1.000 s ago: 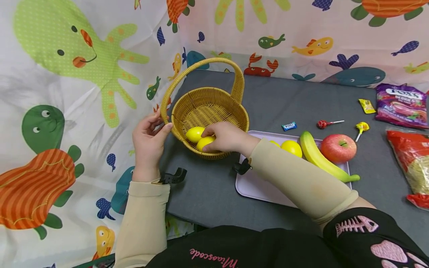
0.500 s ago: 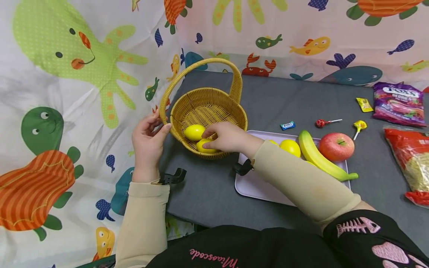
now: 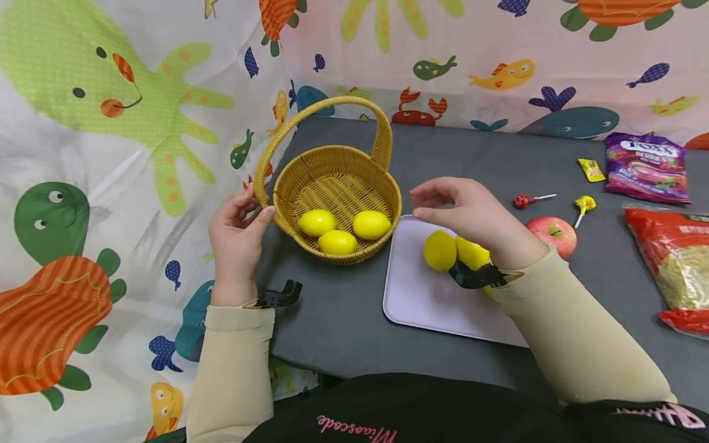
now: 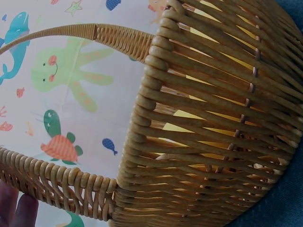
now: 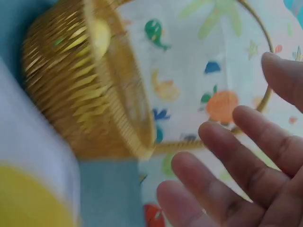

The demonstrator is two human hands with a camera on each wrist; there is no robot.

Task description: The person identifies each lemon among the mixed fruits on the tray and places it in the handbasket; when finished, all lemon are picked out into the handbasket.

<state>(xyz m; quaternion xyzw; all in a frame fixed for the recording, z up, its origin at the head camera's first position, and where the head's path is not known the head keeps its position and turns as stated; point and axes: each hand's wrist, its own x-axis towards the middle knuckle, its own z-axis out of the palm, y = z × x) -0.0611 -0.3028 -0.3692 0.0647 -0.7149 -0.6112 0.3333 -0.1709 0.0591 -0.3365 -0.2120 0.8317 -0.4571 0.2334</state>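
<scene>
Beige sleeves [image 3: 238, 363] accompany a black top [image 3: 454, 403] with pink lettering [image 3: 357, 429].

Left hand [image 3: 237, 246] gripping the handle [image 3: 382, 144], three lemons [image 3: 338, 242] in the basket [image 3: 335, 161]! Right hand [image 3: 471, 212] just beside it, over the tray [image 3: 415, 307], fingers loosely bent, yellow fruit [image 3: 440, 251] partly hidden below; apple [image 3: 554, 235], red lollipop [image 3: 522, 201], yellow lollipop [image 3: 584, 203], purple bag [image 3: 645, 166], red bag [image 3: 672, 264] out right!

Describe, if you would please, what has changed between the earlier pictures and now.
The right hand, touching the front lemon in the basket earlier, has let go and moved out to the right, toward the tray. A third lemon, not visible before, now shows there. The left hand still holds the basket's handle.
</scene>
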